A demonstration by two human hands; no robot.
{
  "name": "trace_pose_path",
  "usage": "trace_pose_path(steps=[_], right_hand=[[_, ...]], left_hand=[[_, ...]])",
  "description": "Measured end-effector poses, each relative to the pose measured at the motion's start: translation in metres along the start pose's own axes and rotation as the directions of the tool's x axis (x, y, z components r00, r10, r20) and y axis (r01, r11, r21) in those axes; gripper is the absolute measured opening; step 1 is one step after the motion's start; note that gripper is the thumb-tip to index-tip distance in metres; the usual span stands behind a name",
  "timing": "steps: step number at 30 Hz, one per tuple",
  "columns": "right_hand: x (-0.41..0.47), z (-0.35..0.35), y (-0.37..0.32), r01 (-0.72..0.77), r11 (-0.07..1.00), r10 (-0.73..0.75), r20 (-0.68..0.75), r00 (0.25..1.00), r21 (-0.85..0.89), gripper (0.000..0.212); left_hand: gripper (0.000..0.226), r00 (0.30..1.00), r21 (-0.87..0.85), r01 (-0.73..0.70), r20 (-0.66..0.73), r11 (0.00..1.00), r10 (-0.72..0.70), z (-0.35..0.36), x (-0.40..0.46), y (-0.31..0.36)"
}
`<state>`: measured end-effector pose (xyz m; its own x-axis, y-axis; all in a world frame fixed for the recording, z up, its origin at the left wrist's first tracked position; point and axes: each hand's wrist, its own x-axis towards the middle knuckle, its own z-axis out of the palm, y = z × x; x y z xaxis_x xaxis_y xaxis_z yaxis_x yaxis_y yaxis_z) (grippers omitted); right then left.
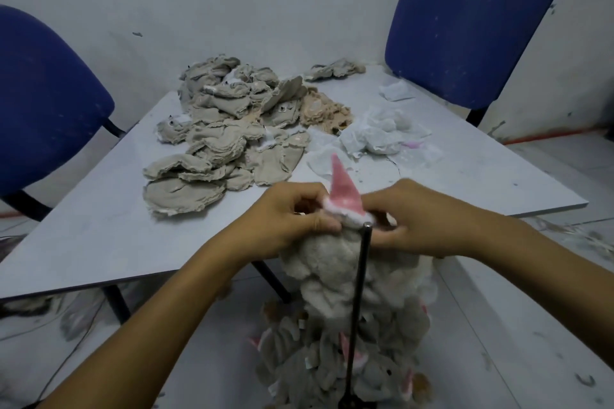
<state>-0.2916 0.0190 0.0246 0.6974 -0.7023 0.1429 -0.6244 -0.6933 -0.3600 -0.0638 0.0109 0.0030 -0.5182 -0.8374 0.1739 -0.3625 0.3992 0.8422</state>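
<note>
Plush skin (332, 262) with pink ear (344, 192), held just off the table's (99, 236) near edge

We pinch it from both sides; left hand (289, 219) and right hand (422, 219) sit close together, fingers curled on the fabric atop an upright metal rod (360, 292); ear points up between them; grey fabric pieces (226, 129) heaped on the table beyond.

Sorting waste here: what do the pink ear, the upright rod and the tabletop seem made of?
The pink ear: soft matte fabric, likely plush, with a fuzzy white edge. The rod: probably metal; dark, thin, straight, its tip glinting. The tabletop: perhaps laminate board; pale grey, smooth, faintly shiny, thin flat edge.
</note>
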Motion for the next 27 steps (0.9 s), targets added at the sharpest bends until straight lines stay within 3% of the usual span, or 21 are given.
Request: trace_pose_path(steps=[3,5,7,11,14,17,19,21,24,26,27], right_hand=[[-0.002,0.002,-0.004,0.042,0.999,-0.042,-0.019,0.999,0.003,0.03],[-0.002,0.0,-0.003,0.029,1.0,-0.029,-0.045,0.999,-0.008,0.026],[-0.003,0.003,-0.002,0.008,0.991,-0.002,0.045,0.999,-0.131,0.027],[-0.006,0.008,0.001,0.054,0.978,-0.062,-0.029,0.998,-0.202,0.015],[-0.005,0.009,0.005,0.01,0.987,-0.001,0.06,0.998,-0.158,0.025],[-0.003,0.006,0.008,-0.007,1.0,0.007,0.009,1.0,-0.017,0.025],[-0.002,0.004,0.011,-0.037,0.999,0.037,0.008,0.999,0.01,0.021],[0.0,0.005,0.013,-0.048,0.998,0.048,-0.003,0.999,0.028,0.017],[0.006,0.01,0.014,-0.055,0.998,0.056,-0.023,0.998,0.02,0.011],[0.008,0.012,0.014,-0.071,0.997,0.071,0.015,0.997,0.002,0.011],[0.009,0.013,0.013,-0.073,0.997,0.073,0.031,0.997,-0.008,0.01]], left_hand=[[0.02,0.999,0.116,-0.006,0.045,0.993,0.0,0.003,0.001,-0.001],[0.019,0.999,0.098,-0.004,0.035,0.995,0.0,0.003,0.0,-0.003],[0.013,0.999,0.15,-0.033,0.047,0.988,0.026,0.004,0.0,-0.002],[0.01,0.999,0.185,-0.027,0.05,0.982,0.019,0.007,0.001,-0.004],[0.027,0.997,0.255,-0.024,0.079,0.967,0.004,0.006,0.003,-0.005],[0.024,1.0,0.15,0.013,-0.028,0.989,-0.009,0.004,0.004,-0.008],[0.012,0.968,0.2,0.018,-0.248,0.98,0.033,-0.004,0.009,-0.015],[0.017,0.905,0.395,0.179,-0.425,0.901,0.007,-0.016,0.017,-0.026],[0.05,0.893,0.515,0.429,-0.365,0.742,-0.264,-0.026,0.022,-0.04],[0.057,0.904,0.656,0.428,-0.311,0.622,-0.294,-0.026,0.024,-0.049],[0.053,0.912,0.673,0.409,-0.326,0.616,-0.249,-0.024,0.025,-0.052]])
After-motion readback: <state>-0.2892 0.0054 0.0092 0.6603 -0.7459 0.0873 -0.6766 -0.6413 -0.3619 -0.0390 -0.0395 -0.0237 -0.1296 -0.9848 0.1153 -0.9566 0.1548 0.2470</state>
